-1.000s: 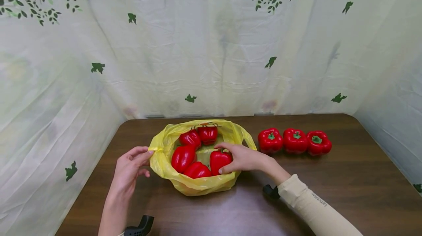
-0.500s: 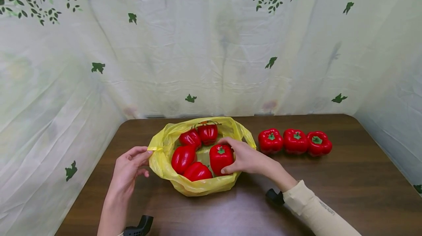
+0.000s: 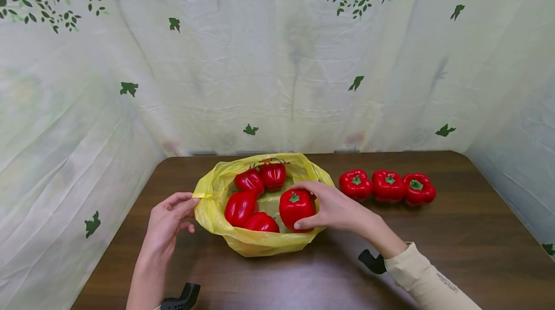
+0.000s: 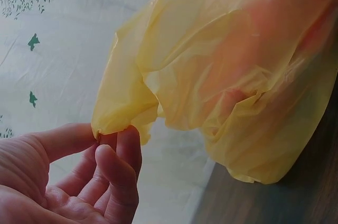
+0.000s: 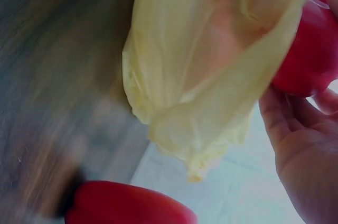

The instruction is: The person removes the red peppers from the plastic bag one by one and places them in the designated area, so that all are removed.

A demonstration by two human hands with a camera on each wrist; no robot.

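Observation:
A yellow plastic bag (image 3: pixel 260 245) stands wide-mouthed on the table, several red bell peppers (image 3: pixel 240 208) lying inside it. My left hand (image 3: pixel 166 223) pinches the left edge of the bag's rim between thumb and finger; the left wrist view shows the yellow film (image 4: pixel 127 97) caught at the fingertips. With its fingers and thumb curled round one red bell pepper (image 3: pixel 297 209), my right hand (image 3: pixel 340 209) is over the right side of the bag's mouth. That pepper is stem up. In the right wrist view the held pepper (image 5: pixel 311 49) shows beside the bag's rim.
Three red bell peppers (image 3: pixel 389 186) stand in a row on the brown wooden table (image 3: pixel 455 233), right of the bag. Behind the table hangs a pale curtain (image 3: pixel 277 69) with printed leaves. A black wrist mount (image 3: pixel 373 261) sits under the right forearm.
My right hand has risen with the bell pepper out of the bag's depth and drifted slightly right. The left hand keeps its pinch on the rim, nearly still.

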